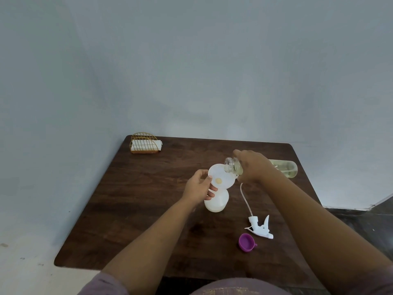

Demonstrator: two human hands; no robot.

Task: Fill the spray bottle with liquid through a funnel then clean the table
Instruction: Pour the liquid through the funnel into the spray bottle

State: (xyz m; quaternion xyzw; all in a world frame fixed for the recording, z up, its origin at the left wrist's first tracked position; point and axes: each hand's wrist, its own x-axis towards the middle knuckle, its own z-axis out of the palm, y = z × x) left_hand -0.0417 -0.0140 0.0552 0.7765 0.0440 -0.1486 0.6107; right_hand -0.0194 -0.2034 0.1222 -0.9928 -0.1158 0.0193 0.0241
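A white funnel (pixel 221 175) sits in the neck of a translucent white spray bottle (pixel 215 202) standing mid-table. My left hand (pixel 198 187) holds the funnel's rim from the left. My right hand (pixel 253 166) grips a clear bottle (pixel 287 167) of pale yellow liquid, tipped on its side with its open mouth (pixel 229 165) over the funnel's far edge. A small pool of yellow liquid shows in the funnel's centre. The white trigger sprayer head (pixel 260 227) with its long tube lies on the table to the right.
A purple cap (pixel 246 242) lies near the sprayer head at the front right. A gold wire holder with white napkins (pixel 145 144) stands at the back left corner of the dark wooden table (pixel 127 209). Grey walls rise behind.
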